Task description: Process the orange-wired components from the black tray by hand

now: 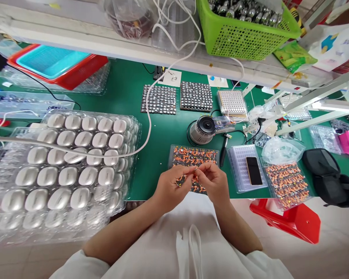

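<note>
Both of my hands meet over a tray of small orange parts [194,153] at the bench's front edge. My left hand [174,185] and my right hand [214,182] are closed, with fingertips pinched together on one tiny dark part [196,169]. Its kind is too small to make out, and the fingers cover most of it. Beneath the hands, the orange parts sit in rows, partly hidden by my fingers. Just behind the tray stands a grey round device with a black top [205,126]. A black-handled hammer [224,149] lies right of the tray.
Stacked clear trays of silvery rounded cases [66,176] fill the left. On the right are a phone [254,171] on plastic trays, another orange-part tray [287,184] and a black case [322,164]. A white cable [149,104] hangs across the bench; a green basket [247,38] sits above.
</note>
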Demonstrator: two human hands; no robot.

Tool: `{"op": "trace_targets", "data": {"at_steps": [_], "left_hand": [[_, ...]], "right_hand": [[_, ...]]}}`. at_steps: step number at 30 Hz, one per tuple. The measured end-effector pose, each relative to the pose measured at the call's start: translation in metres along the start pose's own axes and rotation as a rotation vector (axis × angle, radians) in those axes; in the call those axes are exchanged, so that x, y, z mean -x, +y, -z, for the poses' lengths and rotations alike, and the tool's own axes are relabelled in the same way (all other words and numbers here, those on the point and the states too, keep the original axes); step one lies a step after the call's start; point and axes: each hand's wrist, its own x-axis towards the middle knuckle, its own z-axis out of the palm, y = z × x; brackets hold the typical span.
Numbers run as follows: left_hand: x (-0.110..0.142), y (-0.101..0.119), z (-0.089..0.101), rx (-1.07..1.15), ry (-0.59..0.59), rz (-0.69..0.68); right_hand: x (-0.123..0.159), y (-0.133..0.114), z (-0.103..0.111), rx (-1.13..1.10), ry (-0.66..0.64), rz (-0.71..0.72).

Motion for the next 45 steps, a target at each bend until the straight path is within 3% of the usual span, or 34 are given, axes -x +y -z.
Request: {"op": "trace_targets", "data": {"at_steps": [4,10,17,29,34,40,45], "left_hand": [[0.002,0.002,0.000,-0.045,-0.011,-0.058],[0.000,-0.002,0.004,0.046,0.000,0.073],[0.001,-0.006,0.006,0.201,-0.069,0.193],[0.003,0.000,0.001,0.178,-0.010,0.270],[0.003,-0.004,0.002,0.095,0.012,0.106],[0.001,-0.011,0.001,-0.073,0.208,-0.276],[0.001,-0.009,0.000,-0.066,0.205,-0.325]], "right_hand": [[0.000,-0.005,0.000,-0.028,-0.012,-0.018],[-0.003,-0.007,0.001,-0.101,-0.042,-0.101],[-0.006,0.000,0.006,-0.241,-0.209,-0.069],[-0.002,0.006,0.004,-0.193,-0.126,0.014],[-0.001,0.004,0.001,-0.146,-0.081,0.128],[0.007,0.004,-0.007,-0.055,0.050,0.266],[0.009,0.007,-0.009,0.017,0.060,0.293]]}}
